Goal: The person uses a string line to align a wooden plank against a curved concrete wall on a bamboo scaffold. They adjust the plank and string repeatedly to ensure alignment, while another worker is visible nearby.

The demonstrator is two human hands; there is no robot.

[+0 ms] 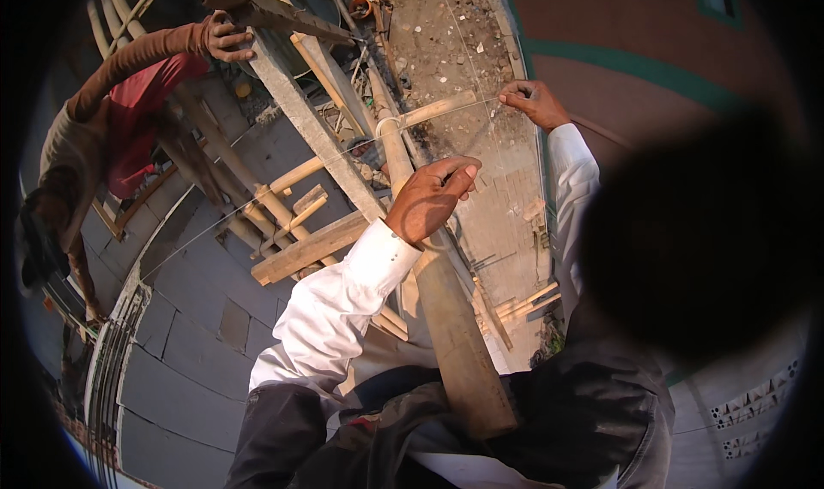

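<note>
My right hand (530, 103) pinches a thin pale string (468, 105), which stretches down leftward across the scaffold toward a bundle of dark rods (107, 377). My left hand (429, 199) is closed, fingertips together, over a long bamboo pole (455, 326) that runs beneath it toward my body; whatever is between those fingers is too small to make out. Beyond it, a pale binding (389, 125) circles the pole where a shorter bamboo crosspiece (429, 110) meets it. A long rough, pale beam (292, 103) lies diagonally left of my hands.
At left, a co-worker (94, 137) in red and brown grips the beam's upper part with a hand (227, 39). Grey slabs (172, 360), planks (305, 249) and more bamboo lie below left. A dirt ground (438, 26) shows far below, beside a brown wall (584, 17) with green trim.
</note>
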